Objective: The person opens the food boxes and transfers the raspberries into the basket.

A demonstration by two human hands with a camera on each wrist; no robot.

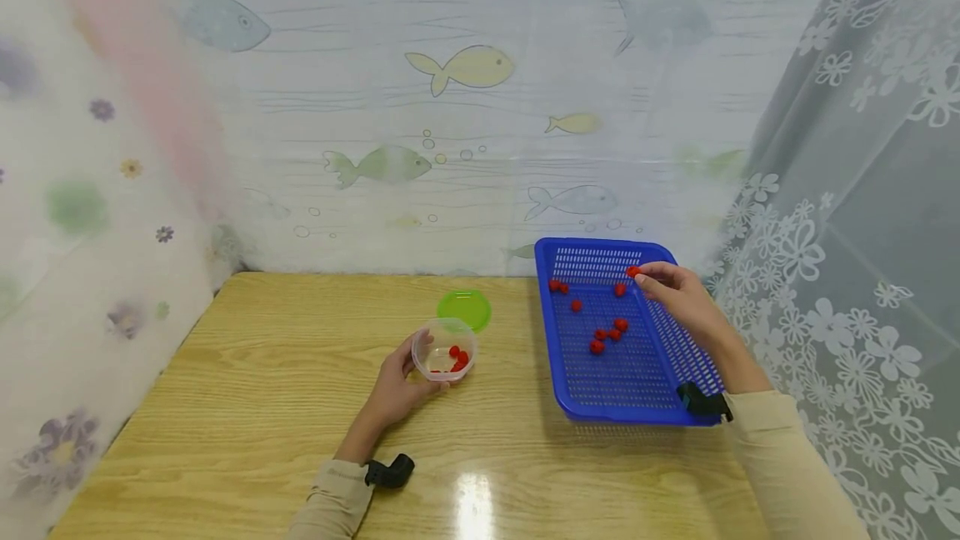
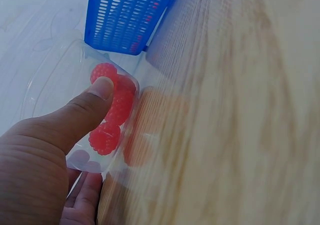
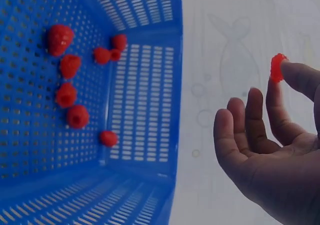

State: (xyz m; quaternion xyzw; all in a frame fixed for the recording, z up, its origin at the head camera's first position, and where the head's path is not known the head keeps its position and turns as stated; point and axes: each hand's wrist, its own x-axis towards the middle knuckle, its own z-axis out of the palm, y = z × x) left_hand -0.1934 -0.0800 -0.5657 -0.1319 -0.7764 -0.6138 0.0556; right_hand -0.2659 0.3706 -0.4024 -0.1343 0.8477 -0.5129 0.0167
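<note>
A clear plastic container (image 1: 444, 325) stands on the wooden table, several red raspberries (image 2: 119, 107) lying inside it. My left hand (image 1: 399, 383) grips its left side, thumb at the near wall and fingers around the far side. Above the blue basket's right part, my right hand (image 1: 686, 300) pinches one raspberry (image 3: 278, 67) between thumb and index finger, the other fingers loosely bent. Several more raspberries (image 3: 66, 95) lie scattered on the floor of the blue basket (image 1: 558, 373).
A green lid (image 1: 472, 307) lies on the table (image 1: 300, 357) just behind the clear container. Behind the table hangs a curtain (image 1: 465, 215) with fish drawings, and a grey flowered curtain (image 1: 862, 273) hangs at the right. Both wrists wear black cameras.
</note>
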